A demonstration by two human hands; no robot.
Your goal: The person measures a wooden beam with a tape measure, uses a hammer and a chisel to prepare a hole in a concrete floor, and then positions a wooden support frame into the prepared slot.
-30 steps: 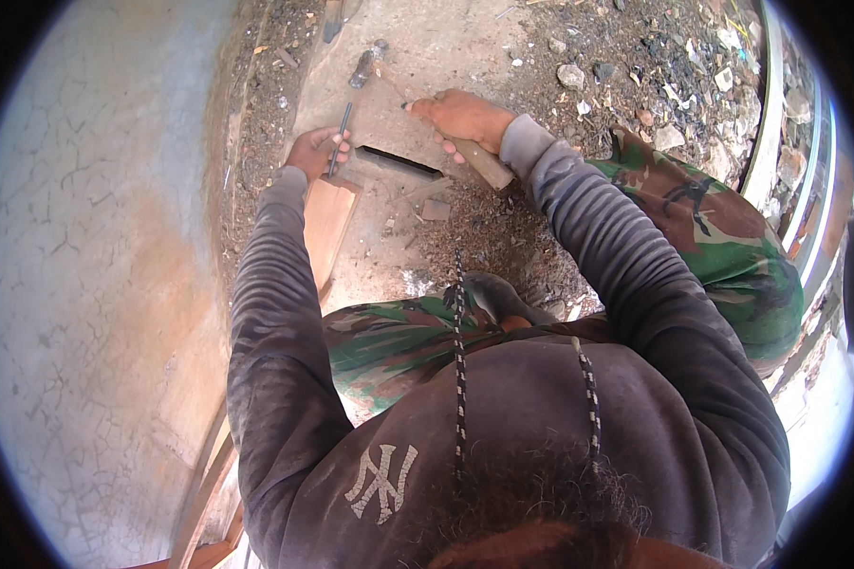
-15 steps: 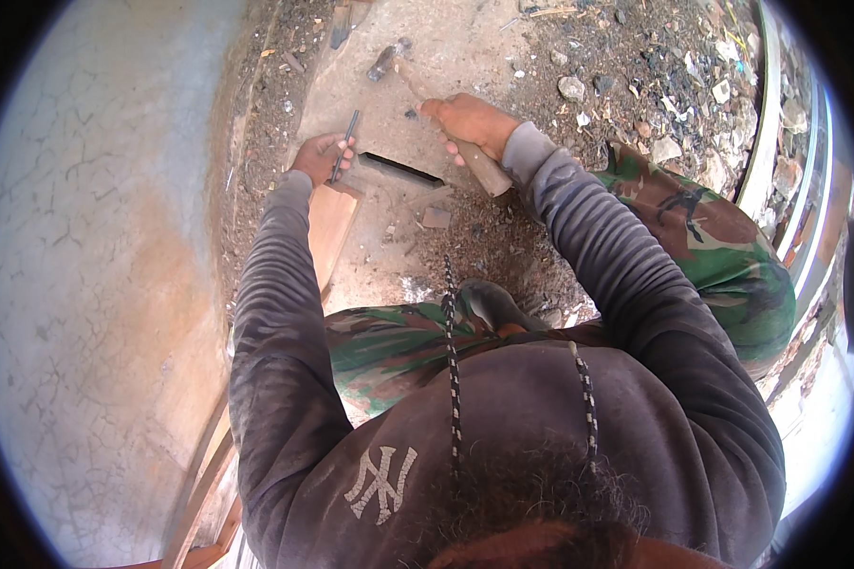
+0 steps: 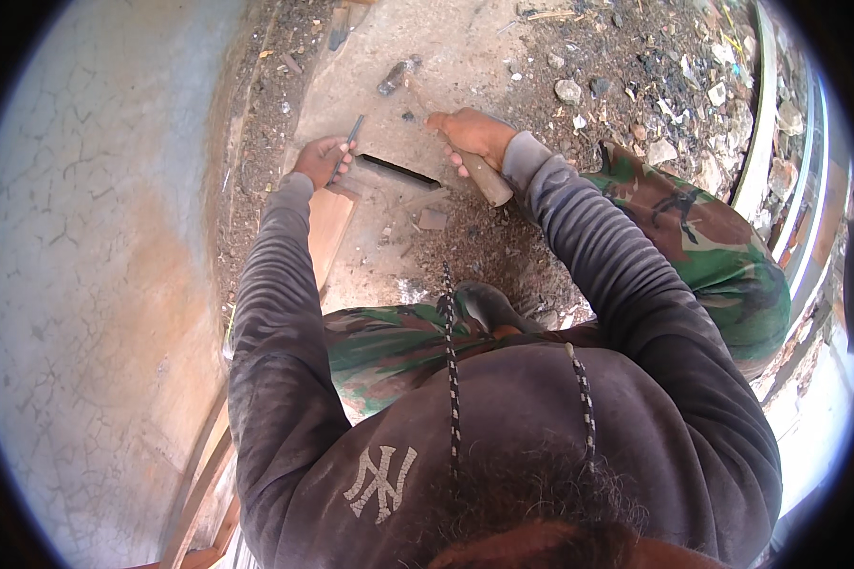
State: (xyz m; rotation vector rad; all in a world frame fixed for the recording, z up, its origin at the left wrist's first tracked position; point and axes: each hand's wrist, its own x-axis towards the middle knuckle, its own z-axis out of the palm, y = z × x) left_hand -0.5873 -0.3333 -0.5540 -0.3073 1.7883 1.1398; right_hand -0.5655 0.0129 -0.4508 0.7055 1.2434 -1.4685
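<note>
My left hand (image 3: 323,159) is closed around a thin dark grey rod (image 3: 354,130), which tilts up and slightly right; its exact kind cannot be told. In my right hand (image 3: 479,137) is a hammer, gripped by its thick wooden handle (image 3: 491,184). The dark hammer head (image 3: 396,76) points away from me, over the concrete, and the handle near it is blurred. Between my hands a short, straight black bar (image 3: 399,171) lies slantwise, its left end close to my left fingers. A light wooden board (image 3: 330,228) extends below my left wrist.
A cracked grey surface (image 3: 95,256) fills the left side. Stones and debris (image 3: 626,85) cover the ground at the far right. A small flat brownish piece (image 3: 432,219) lies below the bar. My camouflage-clad knee (image 3: 693,237) is bent at right, beside long pale rails (image 3: 759,123).
My right hand and the hammer have shifted slightly toward me, with the hammer head a little lower and to the right. My left hand and the rod stay nearly in place.
</note>
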